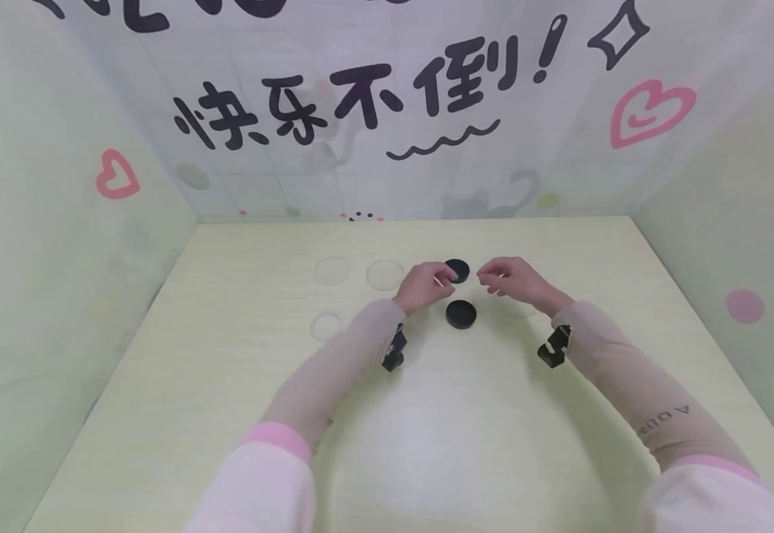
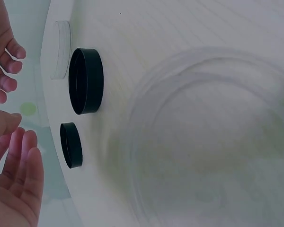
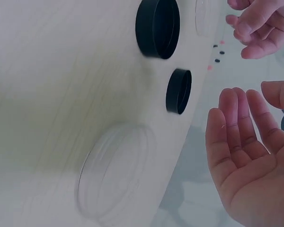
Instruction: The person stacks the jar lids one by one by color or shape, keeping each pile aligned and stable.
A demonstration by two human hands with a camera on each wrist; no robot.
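Hovering w/ L hand (image 1: 425, 286) at abt ctr of the head frame, released, bending fingers loosely; overlapping the far blk dish (image 1: 461, 268) w/ fingertips in head view, yet floating apart from it in both wrist frames. Hanging R hand (image 1: 512, 278) farther right, also released, pointing inward, showing an open palm w/ gently curved fingers at lower right of the right-wrist frame. Showing a gap btwn both sets of fingertips, w/ the far blk dish set there, just R of ctr. Seeing a near blk dish (image 1: 461, 314) right below it, slightly bigger. Noting in both: round, shallow, straight walls, smooth dark surface, hollow inside.

Spotting an R clear dish (image 3: 116, 175) at lower mid of the right-wrist frame: thin, see-through, fine rim. Finding more clear rounds toward left of head frame: mid clear dish (image 1: 384, 275), far-L clear dish (image 1: 332, 271), near-L clear dish (image 1: 326, 326), partly behind the arm. Can't tell plastic vs. glass.

Covering forearms w/ smooth tan sleeves (image 1: 333, 370), w/ blk angular wrist mounts (image 1: 395, 352). Resting dishes on a pale tabletop (image 1: 426, 459), faint wood grain. Backing it all up top w/ a whitish backdrop (image 1: 240, 196), printed w/ bold blk characters.
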